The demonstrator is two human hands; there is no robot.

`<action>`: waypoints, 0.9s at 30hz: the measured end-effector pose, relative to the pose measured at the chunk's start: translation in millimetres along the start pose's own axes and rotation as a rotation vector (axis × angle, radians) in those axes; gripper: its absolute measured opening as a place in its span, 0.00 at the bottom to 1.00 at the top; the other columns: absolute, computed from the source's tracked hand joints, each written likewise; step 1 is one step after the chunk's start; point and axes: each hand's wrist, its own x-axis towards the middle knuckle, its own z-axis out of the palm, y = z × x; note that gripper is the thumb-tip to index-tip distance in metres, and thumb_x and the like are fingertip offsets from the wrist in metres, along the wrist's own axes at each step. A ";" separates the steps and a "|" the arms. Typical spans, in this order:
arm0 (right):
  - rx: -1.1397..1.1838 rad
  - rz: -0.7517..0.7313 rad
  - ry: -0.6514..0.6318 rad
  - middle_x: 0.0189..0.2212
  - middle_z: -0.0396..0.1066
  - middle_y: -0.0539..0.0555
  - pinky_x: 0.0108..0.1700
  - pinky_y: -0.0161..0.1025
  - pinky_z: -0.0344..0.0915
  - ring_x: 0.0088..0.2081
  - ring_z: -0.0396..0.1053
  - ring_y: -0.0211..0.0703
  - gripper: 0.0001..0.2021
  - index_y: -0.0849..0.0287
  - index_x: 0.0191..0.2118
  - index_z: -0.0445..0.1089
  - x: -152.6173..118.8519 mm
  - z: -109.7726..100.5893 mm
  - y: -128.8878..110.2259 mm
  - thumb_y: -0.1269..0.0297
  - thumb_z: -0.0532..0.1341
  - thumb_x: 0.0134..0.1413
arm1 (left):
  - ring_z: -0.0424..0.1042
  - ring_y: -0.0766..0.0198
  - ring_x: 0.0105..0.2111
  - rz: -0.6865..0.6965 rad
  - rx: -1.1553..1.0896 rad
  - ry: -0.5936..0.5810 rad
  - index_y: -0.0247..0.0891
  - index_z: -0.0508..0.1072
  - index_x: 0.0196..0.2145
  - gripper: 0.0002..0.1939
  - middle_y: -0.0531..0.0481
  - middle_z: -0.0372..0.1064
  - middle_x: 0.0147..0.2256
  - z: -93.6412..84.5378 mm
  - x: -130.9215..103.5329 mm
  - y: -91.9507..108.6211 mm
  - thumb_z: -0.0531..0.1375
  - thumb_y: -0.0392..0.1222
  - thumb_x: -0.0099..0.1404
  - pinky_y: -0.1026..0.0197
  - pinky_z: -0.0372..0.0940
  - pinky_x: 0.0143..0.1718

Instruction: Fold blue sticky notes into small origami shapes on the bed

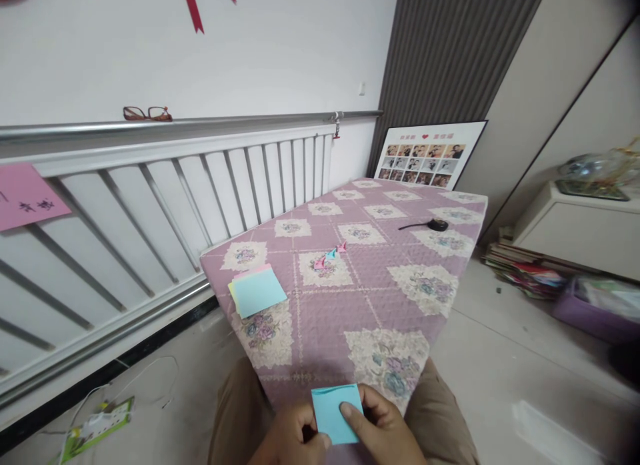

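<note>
A small blue square of paper (334, 418), with a darker line along its top edge, is held between my hands at the near end of the table. My left hand (300, 433) pinches its lower left side. My right hand (376, 421) grips the right side, thumb lying across the front. Farther left on the floral cloth rests a stack of coloured paper sheets (260, 291), light blue on top with pink and yellow edges showing. Beyond it, small folded pink (320, 263) and blue (331, 254) paper pieces sit in a row with another pink one (342, 247).
The table (330, 311) bears a black round object with a thin strap (438, 225). A white radiator (260, 185) runs along its left, with glasses (148, 114) on the pipe above. A photo board (430, 155) leans behind. A power strip (100, 428) lies on the floor at left.
</note>
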 end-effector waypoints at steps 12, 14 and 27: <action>-0.127 0.004 0.014 0.18 0.57 0.44 0.25 0.32 0.54 0.22 0.53 0.34 0.19 0.58 0.25 0.64 10.7 -9.5 0.0 0.45 0.59 0.48 | 0.61 0.66 0.27 -0.132 -0.001 0.018 0.36 0.69 0.26 0.03 0.57 0.61 0.23 8.5 5.8 -7.8 0.57 0.38 0.54 0.65 0.54 0.30; -0.228 -0.025 0.018 0.18 0.58 0.44 0.25 0.33 0.55 0.22 0.55 0.35 0.17 0.57 0.25 0.64 17.0 -10.1 0.8 0.48 0.58 0.50 | 0.60 0.66 0.26 -0.146 0.024 0.027 0.36 0.68 0.27 0.03 0.57 0.60 0.23 12.2 8.9 -9.4 0.56 0.38 0.55 0.65 0.53 0.29; -0.638 -0.119 0.008 0.18 0.61 0.45 0.28 0.35 0.54 0.24 0.59 0.38 0.09 0.56 0.22 0.63 63.4 -20.5 16.3 0.61 0.57 0.48 | 0.66 0.59 0.41 0.325 0.697 0.189 0.39 0.72 0.39 0.11 0.48 0.69 0.41 14.1 13.8 -48.2 0.54 0.32 0.59 0.59 0.60 0.42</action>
